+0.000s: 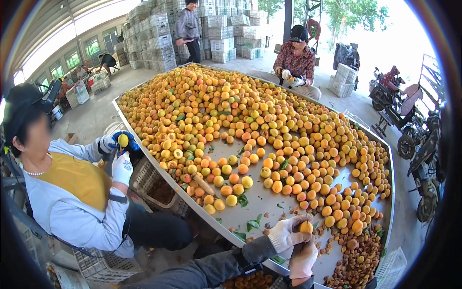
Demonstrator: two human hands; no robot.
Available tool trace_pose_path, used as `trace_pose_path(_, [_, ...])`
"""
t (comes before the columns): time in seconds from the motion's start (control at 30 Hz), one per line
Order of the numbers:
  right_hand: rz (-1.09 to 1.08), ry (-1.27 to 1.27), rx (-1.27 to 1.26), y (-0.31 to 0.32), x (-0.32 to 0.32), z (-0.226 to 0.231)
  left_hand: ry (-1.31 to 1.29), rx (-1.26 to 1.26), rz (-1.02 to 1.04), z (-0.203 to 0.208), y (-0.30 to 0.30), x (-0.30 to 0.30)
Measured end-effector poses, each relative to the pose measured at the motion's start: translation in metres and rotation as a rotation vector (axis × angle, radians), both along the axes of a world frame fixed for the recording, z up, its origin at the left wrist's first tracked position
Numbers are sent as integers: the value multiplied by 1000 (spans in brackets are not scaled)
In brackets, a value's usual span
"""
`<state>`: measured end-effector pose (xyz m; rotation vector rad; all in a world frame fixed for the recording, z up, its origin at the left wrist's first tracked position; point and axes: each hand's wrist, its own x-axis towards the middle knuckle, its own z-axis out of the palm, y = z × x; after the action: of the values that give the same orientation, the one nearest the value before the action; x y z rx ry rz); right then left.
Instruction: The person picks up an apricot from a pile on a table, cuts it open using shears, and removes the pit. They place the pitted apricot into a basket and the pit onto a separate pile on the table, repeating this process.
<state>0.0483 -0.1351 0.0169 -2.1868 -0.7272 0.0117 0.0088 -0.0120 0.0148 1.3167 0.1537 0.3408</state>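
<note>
A single yellow-orange apricot [306, 226] is pinched in the fingers of my left hand [285, 234], which wears a whitish work glove. My right hand [303, 259], in a pale glove, is closed just below the apricot and close against the left. What its fingers hold, if anything, is hidden. Both hands are over the near edge of a large metal sorting table [231, 212] heaped with apricots [231, 106]. To the right of my hands lies a pile of brown apricot pits and scraps [353, 260]. Several green leaves [253, 223] are scattered beyond my left hand.
A wooden-handled tool [203, 184] lies among the fruit. At left, a gloved person [72, 178] holds a yellow-green fruit; another person [296, 60] sits at the far side. Plastic crates [156, 188] stand beside the table, more [159, 43] are stacked behind. Motorbikes [409, 120] stand at right.
</note>
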Motion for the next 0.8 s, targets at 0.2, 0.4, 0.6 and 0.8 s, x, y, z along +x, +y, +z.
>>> trace_pose_path(0.2, [80,144,531,3,12,-32,23,264,42,6,2,12])
trace_pose_path(0.4, [154,877,448,-15,16,-12,-106,66,-184,7,13,9])
trace_pose_path(0.6, [123,302,460,-3,16,-23,-27,380,-38,10,8,10])
trace_pose_path(0.8, [2,851,523,-16,15,36,-114,-386,-10,4,24,13])
